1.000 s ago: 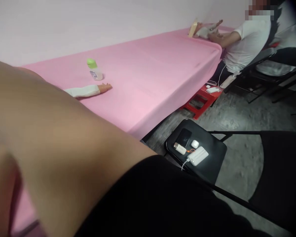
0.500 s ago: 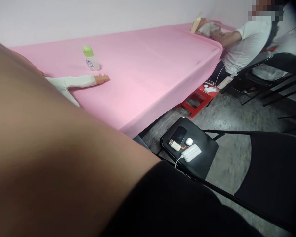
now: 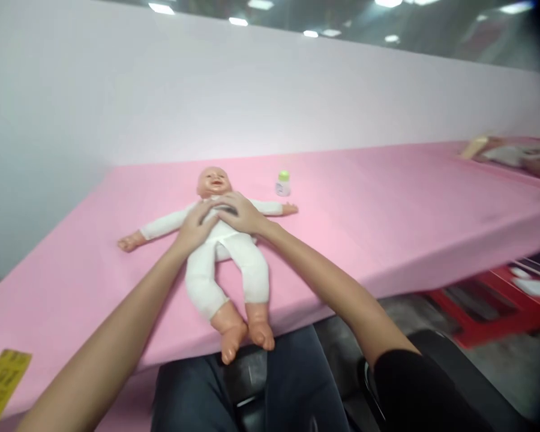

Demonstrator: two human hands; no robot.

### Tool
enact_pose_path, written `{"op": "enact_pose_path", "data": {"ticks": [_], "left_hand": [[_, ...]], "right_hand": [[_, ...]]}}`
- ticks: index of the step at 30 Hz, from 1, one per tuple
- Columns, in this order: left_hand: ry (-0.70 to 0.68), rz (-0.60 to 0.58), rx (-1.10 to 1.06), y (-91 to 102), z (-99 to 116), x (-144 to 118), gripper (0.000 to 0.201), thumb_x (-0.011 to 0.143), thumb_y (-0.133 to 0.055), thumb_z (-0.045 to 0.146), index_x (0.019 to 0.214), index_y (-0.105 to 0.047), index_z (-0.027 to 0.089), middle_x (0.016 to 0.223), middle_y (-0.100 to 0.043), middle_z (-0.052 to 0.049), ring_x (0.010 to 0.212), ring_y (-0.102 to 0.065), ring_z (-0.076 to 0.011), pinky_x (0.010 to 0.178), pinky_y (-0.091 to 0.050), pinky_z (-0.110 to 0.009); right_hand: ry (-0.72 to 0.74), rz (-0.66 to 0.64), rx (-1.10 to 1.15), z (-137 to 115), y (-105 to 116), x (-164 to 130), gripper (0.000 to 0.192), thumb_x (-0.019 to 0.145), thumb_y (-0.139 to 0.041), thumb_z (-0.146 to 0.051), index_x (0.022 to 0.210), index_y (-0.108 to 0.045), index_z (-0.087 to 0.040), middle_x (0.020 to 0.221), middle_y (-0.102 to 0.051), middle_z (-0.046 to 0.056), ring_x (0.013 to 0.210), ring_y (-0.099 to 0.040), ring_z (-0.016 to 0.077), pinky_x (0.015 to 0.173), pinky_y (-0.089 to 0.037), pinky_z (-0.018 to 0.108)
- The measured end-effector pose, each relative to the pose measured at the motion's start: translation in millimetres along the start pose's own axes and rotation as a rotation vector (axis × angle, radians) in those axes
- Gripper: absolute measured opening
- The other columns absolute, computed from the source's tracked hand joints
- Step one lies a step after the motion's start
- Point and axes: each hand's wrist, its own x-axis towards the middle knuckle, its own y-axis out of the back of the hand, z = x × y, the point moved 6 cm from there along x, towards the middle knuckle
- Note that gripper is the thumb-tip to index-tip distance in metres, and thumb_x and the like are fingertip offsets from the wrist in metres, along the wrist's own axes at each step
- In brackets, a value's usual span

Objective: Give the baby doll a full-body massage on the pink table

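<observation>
A baby doll (image 3: 227, 258) in a white suit lies on its back on the pink table (image 3: 387, 222), arms spread, with its bare feet hanging over the near edge. Both my hands are on its chest just under the chin. My left hand (image 3: 195, 226) clasps the doll's chest from the left side. My right hand (image 3: 237, 213) lies over the upper chest, its fingers reaching to the left hand. Something small and dark shows under the right fingers. A small white bottle with a green cap (image 3: 283, 183) stands beyond the doll's outstretched hand.
A plain pale wall runs behind the table. A yellow tag (image 3: 2, 379) lies at the near left edge. At the far right end of the table (image 3: 499, 150) lie blurred objects. A red stool (image 3: 486, 306) stands on the floor to the right. My knees are under the table edge.
The view has swung left from the chair and the seated person to the doll. My arm no longer fills the picture, and both hands now rest on the doll's chest.
</observation>
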Motion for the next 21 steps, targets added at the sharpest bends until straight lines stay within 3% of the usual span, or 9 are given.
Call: {"op": "enact_pose_path", "data": {"ticks": [3, 7, 11, 21], "left_hand": [[0.087, -0.013, -0.028, -1.7, -11, -4, 0.071, 0.094, -0.043, 0.066, 0.142, -0.056, 0.015, 0.154, -0.050, -0.010, 0.149, -0.037, -0.0275, 0.126, -0.024, -0.046], [0.158, -0.074, -0.034, -3.9, -19, -11, 0.068, 0.094, -0.048, 0.058, 0.149, -0.050, 0.017, 0.160, -0.041, -0.008, 0.154, -0.026, -0.0273, 0.128, -0.018, -0.047], [0.180, -0.098, -0.035, -2.0, -15, -14, 0.067, 0.096, -0.048, 0.055, 0.152, -0.046, 0.018, 0.162, -0.038, -0.007, 0.155, -0.024, -0.0263, 0.128, -0.017, -0.047], [0.210, -0.094, -0.028, 2.7, -11, -20, 0.063, 0.096, -0.048, 0.055, 0.150, -0.049, 0.023, 0.161, -0.040, -0.003, 0.155, -0.024, -0.0256, 0.129, -0.018, -0.047]], "right_hand": [[-0.043, 0.083, 0.189, 10, 1, -20, 0.037, 0.095, -0.060, -0.029, 0.131, -0.062, -0.021, 0.134, -0.065, 0.010, 0.126, -0.057, 0.0238, 0.114, -0.042, 0.045], [-0.150, 0.091, 0.223, 12, -3, -37, 0.046, 0.095, -0.061, -0.036, 0.139, -0.055, -0.026, 0.140, -0.059, 0.009, 0.133, -0.051, 0.0253, 0.115, -0.039, 0.046], [-0.271, 0.091, 0.226, 19, -8, -40, 0.050, 0.093, -0.063, -0.039, 0.139, -0.056, -0.024, 0.142, -0.058, 0.010, 0.134, -0.051, 0.0271, 0.116, -0.038, 0.047], [-0.299, 0.045, 0.255, 19, -13, -43, 0.048, 0.094, -0.060, -0.041, 0.140, -0.056, -0.026, 0.143, -0.058, 0.010, 0.135, -0.050, 0.0274, 0.117, -0.039, 0.049]]}}
